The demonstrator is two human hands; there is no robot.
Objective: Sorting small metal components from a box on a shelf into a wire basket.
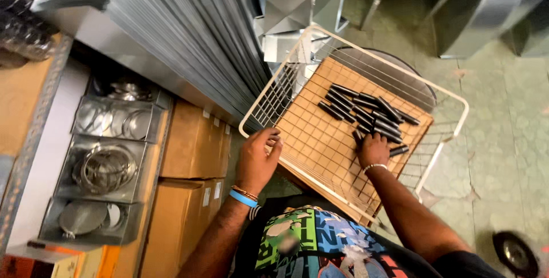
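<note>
Nearest the lens, a patterned shirt point(311, 244) fills the lower edge, with both forearms extending upward from it. Left hand point(257, 161), wearing a blue wristband point(243, 198), curls its fingers point(273, 140) over the near rim of a white wire basket point(452, 100), gripping it. Right hand point(373, 149) rests inside the basket on a brown cardboard liner point(320, 135); its fingers are bent down among short black cylinders point(366, 112), though whether they grasp one cannot be told. Most cylinders lie just beyond those fingertips, one just to their right. Left of the left hand stand cardboard boxes point(194, 146) and metal trays of round parts point(106, 169); beyond the basket, stacked sheet metal point(183, 32).
</note>
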